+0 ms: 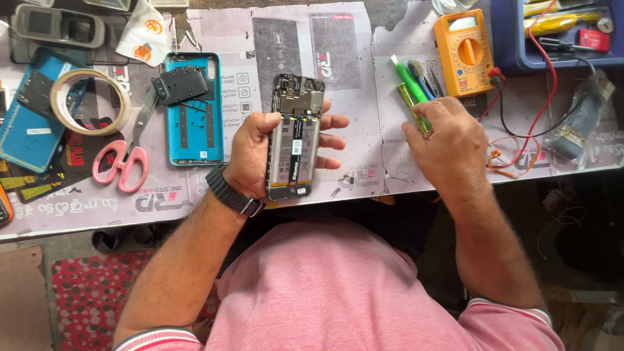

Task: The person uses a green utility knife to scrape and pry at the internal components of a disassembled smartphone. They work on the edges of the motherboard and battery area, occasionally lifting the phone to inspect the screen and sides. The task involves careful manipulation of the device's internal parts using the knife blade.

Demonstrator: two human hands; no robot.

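My left hand point(257, 153) grips an opened phone point(294, 140) with its back cover off, battery and circuit board facing up, held over the table's front edge. My right hand point(448, 140) rests on the paper-covered table, its fingers closed over a green-handled tool point(409, 81) lying among a few pen-like tools. A dark watch band is on my left wrist.
A teal phone back cover point(193, 110) with a black plastic part lies left of the phone. Pink-handled scissors point(123, 156) and a tape roll point(91, 101) are further left. An orange multimeter point(463, 52) with red and black leads sits at the back right, beside a blue tray point(513, 36).
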